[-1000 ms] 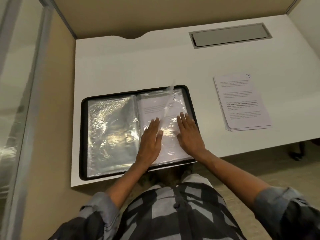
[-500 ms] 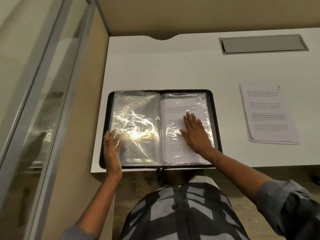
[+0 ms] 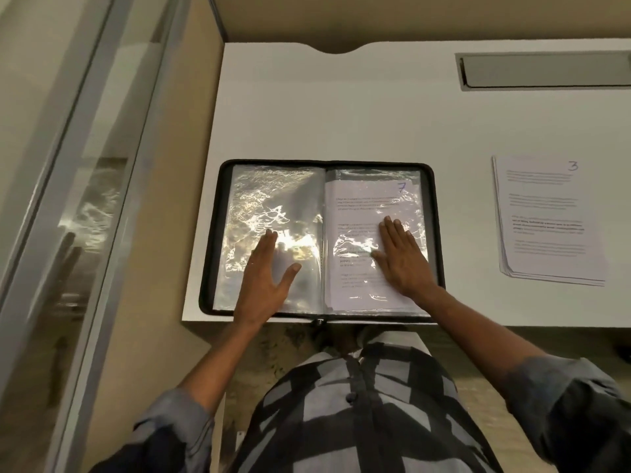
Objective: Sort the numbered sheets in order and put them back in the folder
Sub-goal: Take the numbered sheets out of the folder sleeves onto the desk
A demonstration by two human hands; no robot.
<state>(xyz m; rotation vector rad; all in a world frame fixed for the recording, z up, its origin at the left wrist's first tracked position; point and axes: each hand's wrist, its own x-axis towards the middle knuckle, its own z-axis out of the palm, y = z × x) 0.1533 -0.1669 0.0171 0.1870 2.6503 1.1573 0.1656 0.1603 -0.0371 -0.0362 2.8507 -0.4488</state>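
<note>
A black zip folder [image 3: 209, 254] lies open at the desk's front edge, its clear plastic sleeves spread flat. The left sleeve [image 3: 252, 199] looks empty and glares with reflected light. The right sleeve holds a printed sheet marked 7 [image 3: 368, 203]. My left hand [image 3: 264, 278] rests flat on the left sleeve, fingers apart. My right hand [image 3: 403, 257] lies flat on the sheet marked 7, holding nothing. A stack of loose sheets [image 3: 546, 220], with one marked 3 on top, lies on the desk to the right, apart from both hands.
The white desk [image 3: 341, 114] has a grey cable hatch [image 3: 546, 70] at the back right and a notch in its rear edge. A glass partition [image 3: 85, 199] and a tan wall close off the left side.
The upright sleeve was turned over to the left and now lies flat. My left hand went to the folder's left edge, then onto the left sleeve. My right hand stayed on the right page.
</note>
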